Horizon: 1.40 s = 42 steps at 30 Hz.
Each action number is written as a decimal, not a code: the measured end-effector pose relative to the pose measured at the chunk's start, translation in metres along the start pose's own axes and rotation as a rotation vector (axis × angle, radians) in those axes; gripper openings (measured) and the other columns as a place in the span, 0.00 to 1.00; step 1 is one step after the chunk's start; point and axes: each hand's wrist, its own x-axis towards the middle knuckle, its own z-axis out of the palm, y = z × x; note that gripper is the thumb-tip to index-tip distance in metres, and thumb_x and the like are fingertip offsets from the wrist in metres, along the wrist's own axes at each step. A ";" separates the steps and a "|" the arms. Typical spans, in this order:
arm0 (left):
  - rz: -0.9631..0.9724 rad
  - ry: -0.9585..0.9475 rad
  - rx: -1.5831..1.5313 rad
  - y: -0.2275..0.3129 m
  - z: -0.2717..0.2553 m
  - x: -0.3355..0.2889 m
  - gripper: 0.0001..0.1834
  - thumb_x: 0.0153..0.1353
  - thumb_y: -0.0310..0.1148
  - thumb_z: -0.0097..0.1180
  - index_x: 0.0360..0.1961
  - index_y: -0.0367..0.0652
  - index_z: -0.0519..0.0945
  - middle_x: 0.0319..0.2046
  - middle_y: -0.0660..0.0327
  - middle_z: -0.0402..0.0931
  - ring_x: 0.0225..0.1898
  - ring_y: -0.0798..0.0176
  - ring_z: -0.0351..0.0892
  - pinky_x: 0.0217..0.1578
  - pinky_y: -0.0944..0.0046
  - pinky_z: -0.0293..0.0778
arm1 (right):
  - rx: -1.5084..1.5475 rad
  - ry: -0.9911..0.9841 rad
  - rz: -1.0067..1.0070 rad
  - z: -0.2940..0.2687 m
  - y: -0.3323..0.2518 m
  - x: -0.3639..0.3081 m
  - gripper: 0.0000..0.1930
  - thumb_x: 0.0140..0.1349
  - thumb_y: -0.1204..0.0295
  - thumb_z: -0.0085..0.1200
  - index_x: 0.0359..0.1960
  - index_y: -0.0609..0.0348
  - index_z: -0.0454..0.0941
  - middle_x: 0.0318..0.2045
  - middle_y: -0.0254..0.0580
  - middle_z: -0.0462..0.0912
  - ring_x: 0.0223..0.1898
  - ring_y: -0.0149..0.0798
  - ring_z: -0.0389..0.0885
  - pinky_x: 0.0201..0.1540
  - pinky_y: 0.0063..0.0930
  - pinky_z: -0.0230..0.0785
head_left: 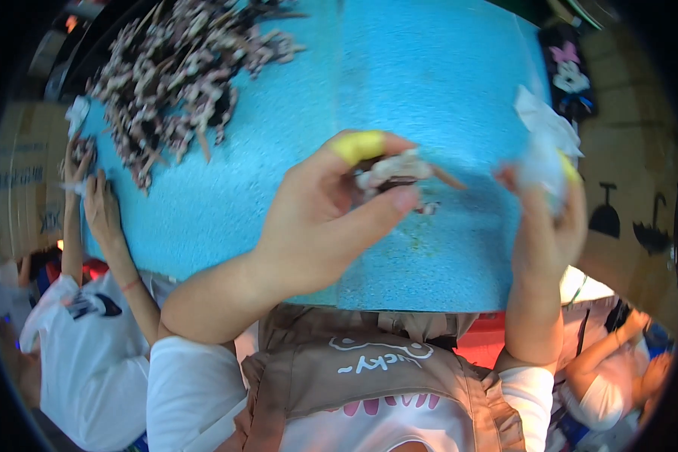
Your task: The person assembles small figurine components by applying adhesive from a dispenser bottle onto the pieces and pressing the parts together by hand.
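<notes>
My left hand (320, 215), with yellow tape round a finger, pinches a small white and dark brown moulded piece (392, 175) between thumb and fingers. A thin brown stick (448, 178) juts from the piece toward the right. On the right, my right hand (546, 218) is smeared by motion, its fingers closed round a whitish wad (544, 172) that looks like tissue or thin cloth. Yellow tape shows on that hand too. Just below the held piece, a small dark and white fragment (428, 208) lies on the blue tabletop (422, 75).
A large heap of similar pieces (181, 75) covers the far left. White tissue (554, 124) lies at the right edge, by a black pouch (569, 71) with a cartoon figure. Cardboard (633, 135) flanks the table. Another person's hands (102, 203) work at the left edge.
</notes>
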 end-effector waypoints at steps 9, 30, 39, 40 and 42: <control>0.003 -0.030 0.252 -0.020 0.002 -0.002 0.17 0.55 0.23 0.53 0.48 0.34 0.69 0.39 0.59 0.74 0.37 0.69 0.73 0.36 0.71 0.69 | -0.822 -0.009 -0.317 -0.009 0.042 0.033 0.15 0.46 0.68 0.59 0.37 0.56 0.73 0.35 0.45 0.76 0.43 0.47 0.71 0.48 0.40 0.56; 0.142 -0.009 0.534 -0.050 0.015 0.005 0.11 0.59 0.28 0.51 0.42 0.37 0.73 0.31 0.63 0.74 0.29 0.73 0.69 0.27 0.75 0.64 | -1.257 0.552 0.227 -0.220 0.014 0.029 0.13 0.53 0.60 0.48 0.30 0.54 0.80 0.32 0.47 0.80 0.36 0.47 0.78 0.42 0.36 0.70; 0.063 -0.022 0.327 -0.038 0.014 -0.011 0.15 0.56 0.28 0.55 0.45 0.38 0.71 0.34 0.62 0.75 0.32 0.72 0.73 0.26 0.75 0.66 | -1.659 0.391 -0.079 -0.236 0.025 0.025 0.12 0.47 0.61 0.53 0.27 0.53 0.80 0.23 0.45 0.80 0.28 0.46 0.80 0.33 0.36 0.71; 0.063 -0.062 0.318 -0.035 0.015 -0.013 0.15 0.56 0.27 0.55 0.46 0.38 0.71 0.34 0.61 0.75 0.32 0.71 0.74 0.26 0.75 0.67 | -1.445 0.256 -0.116 -0.269 0.034 0.012 0.13 0.47 0.62 0.53 0.30 0.55 0.80 0.22 0.47 0.79 0.27 0.47 0.79 0.32 0.34 0.71; 0.132 -0.090 0.257 -0.030 0.010 -0.014 0.16 0.56 0.25 0.54 0.46 0.36 0.70 0.37 0.58 0.75 0.33 0.69 0.75 0.24 0.75 0.68 | -0.890 0.568 -0.558 -0.229 0.020 -0.008 0.11 0.46 0.77 0.54 0.34 0.63 0.78 0.27 0.47 0.79 0.27 0.43 0.78 0.32 0.30 0.70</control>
